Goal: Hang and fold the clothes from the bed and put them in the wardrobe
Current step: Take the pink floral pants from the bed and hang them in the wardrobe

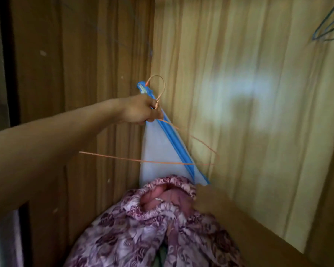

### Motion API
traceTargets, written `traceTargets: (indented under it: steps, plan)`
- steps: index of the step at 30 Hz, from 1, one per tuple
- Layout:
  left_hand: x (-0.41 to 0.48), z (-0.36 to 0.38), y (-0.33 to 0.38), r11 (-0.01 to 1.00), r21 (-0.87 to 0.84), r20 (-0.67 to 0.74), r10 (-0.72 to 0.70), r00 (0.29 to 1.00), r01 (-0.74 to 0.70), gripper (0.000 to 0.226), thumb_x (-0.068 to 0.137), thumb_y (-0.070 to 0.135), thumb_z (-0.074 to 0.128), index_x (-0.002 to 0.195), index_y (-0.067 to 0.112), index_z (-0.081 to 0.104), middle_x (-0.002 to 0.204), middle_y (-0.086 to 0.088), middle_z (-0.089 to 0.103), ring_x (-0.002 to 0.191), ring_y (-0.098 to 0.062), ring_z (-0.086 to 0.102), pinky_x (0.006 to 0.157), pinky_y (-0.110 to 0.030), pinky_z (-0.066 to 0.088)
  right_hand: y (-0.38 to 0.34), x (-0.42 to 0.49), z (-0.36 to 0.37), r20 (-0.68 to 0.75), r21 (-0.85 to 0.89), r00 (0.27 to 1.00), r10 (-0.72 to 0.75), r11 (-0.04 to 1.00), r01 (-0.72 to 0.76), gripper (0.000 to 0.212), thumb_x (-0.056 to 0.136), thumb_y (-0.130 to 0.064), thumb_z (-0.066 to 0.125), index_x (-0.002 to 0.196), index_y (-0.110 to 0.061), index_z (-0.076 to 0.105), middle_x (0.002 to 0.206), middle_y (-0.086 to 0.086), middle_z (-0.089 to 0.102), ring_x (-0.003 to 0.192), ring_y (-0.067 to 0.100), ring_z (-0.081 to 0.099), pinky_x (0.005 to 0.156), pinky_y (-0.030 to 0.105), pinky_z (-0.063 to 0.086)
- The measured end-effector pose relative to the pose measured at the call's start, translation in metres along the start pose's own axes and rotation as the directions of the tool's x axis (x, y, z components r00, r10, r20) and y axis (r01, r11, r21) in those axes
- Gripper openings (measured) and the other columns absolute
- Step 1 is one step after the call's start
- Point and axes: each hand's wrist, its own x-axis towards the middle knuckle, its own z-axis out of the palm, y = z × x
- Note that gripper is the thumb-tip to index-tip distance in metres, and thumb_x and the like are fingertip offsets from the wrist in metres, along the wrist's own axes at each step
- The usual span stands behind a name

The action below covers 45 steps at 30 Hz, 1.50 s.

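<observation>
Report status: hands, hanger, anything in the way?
Left hand grips orange wire hanger plus blue-zipped plastic bag. Right hand at floral garment, grip unclear. Garment not yet on hanger.

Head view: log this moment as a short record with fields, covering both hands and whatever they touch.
left hand: raised, grips the orange wire hanger and the zip pouch together
zip pouch: pale, blue zip strip, hangs down from that hand
floral garment: purple, bunched below the pouch, gathered opening facing up
right hand: at the garment's opening; grip too blurred to tell
blue hangers: top right corner
backdrop: wooden wardrobe panel
</observation>
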Motion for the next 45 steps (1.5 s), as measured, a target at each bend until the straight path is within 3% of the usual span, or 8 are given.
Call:
traceTargets:
  steps: [9,19,28,32,35,38,42,45]
  plan:
    - [-0.015,0.054,-0.042,0.994,0.106,0.182,0.01,0.983,-0.03,0.02,0.098,0.01,0.063,0.079,0.015,0.066,0.059,0.006,0.052,0.047,0.002,0.046,0.052,-0.016,0.038,0.021,0.012,-0.015,-0.153,0.439,0.969,0.193,0.892,-0.108,0.036,0.098,-0.04,0.054,0.103,-0.008,0.07,0.106,0.015,0.072,0.1,0.028,0.068,0.079,0.033,0.051]
    - [0.017,0.126,-0.057,0.985,-0.117,-0.155,0.108,0.982,-0.127,0.033,0.103,0.023,0.056,0.07,0.019,0.053,0.06,0.009,0.047,0.053,0.001,0.046,0.057,-0.019,0.032,-0.007,0.02,-0.099,-0.586,0.616,0.801,0.124,0.71,0.341,0.024,0.087,-0.012,0.071,0.109,-0.019,0.065,0.094,-0.004,0.069,0.092,0.019,0.066,0.084,0.031,0.05]
    - [0.018,0.129,-0.077,0.924,-0.325,-0.3,0.102,0.949,-0.202,0.031,0.104,0.021,0.054,0.084,-0.002,0.061,0.055,0.017,0.051,0.056,-0.001,0.044,0.06,-0.016,0.036,0.017,0.014,-0.074,-0.54,0.008,0.827,-0.158,0.981,0.193,0.071,0.09,-0.057,0.061,0.15,-0.028,0.036,0.143,0.0,0.049,0.132,0.026,0.044,0.109,0.041,0.028]
    - [0.009,0.131,-0.07,0.978,-0.037,-0.338,0.179,0.924,-0.203,0.025,0.1,0.033,0.059,0.09,0.011,0.061,0.08,-0.003,0.063,0.075,-0.013,0.059,0.074,-0.038,0.049,0.021,0.018,-0.073,-0.559,-0.044,0.799,-0.223,0.97,0.24,0.047,0.096,-0.052,0.057,0.125,-0.015,0.05,0.11,0.008,0.064,0.101,0.033,0.061,0.079,0.04,0.047]
    - [-0.006,0.14,-0.07,0.873,0.394,-0.401,0.444,0.801,-0.287,0.052,0.095,0.04,0.061,0.136,0.009,0.054,0.131,-0.013,0.054,0.124,-0.029,0.05,0.104,-0.045,0.042,0.032,0.02,-0.076,-0.575,0.078,0.805,-0.146,0.97,0.231,0.039,0.096,-0.05,0.059,0.113,-0.018,0.046,0.091,0.004,0.063,0.084,0.031,0.061,0.065,0.038,0.045]
    - [-0.027,0.16,-0.084,0.67,0.484,-0.086,0.676,0.731,-0.563,0.054,0.097,0.039,0.053,0.142,0.012,0.049,0.134,-0.011,0.051,0.119,-0.029,0.055,0.098,-0.043,0.049,0.042,0.024,-0.081,-0.562,0.216,0.822,-0.092,0.943,0.253,0.034,0.097,-0.049,0.059,0.106,-0.023,0.04,0.078,-0.002,0.06,0.072,0.025,0.059,0.059,0.034,0.042]
    - [-0.033,0.175,-0.123,0.75,0.55,0.163,0.336,0.928,-0.368,0.067,0.096,0.059,0.045,0.153,0.031,0.022,0.143,-0.001,0.053,0.124,-0.022,0.055,0.115,-0.044,0.026,0.061,0.023,-0.087,-0.564,0.263,0.824,-0.058,0.933,0.246,0.036,0.096,-0.052,0.059,0.11,-0.023,0.043,0.083,-0.002,0.063,0.079,0.025,0.063,0.067,0.034,0.045]
    - [-0.031,0.167,-0.146,0.674,0.638,0.189,0.33,0.925,-0.371,0.055,0.095,0.062,0.038,0.141,0.031,0.035,0.116,0.004,0.066,0.112,-0.019,0.061,0.112,-0.044,0.026,0.076,0.017,-0.089,-0.565,0.253,0.825,-0.022,0.947,0.198,0.048,0.091,-0.069,0.051,0.115,-0.028,0.045,0.09,-0.004,0.067,0.079,0.021,0.064,0.07,0.034,0.05]
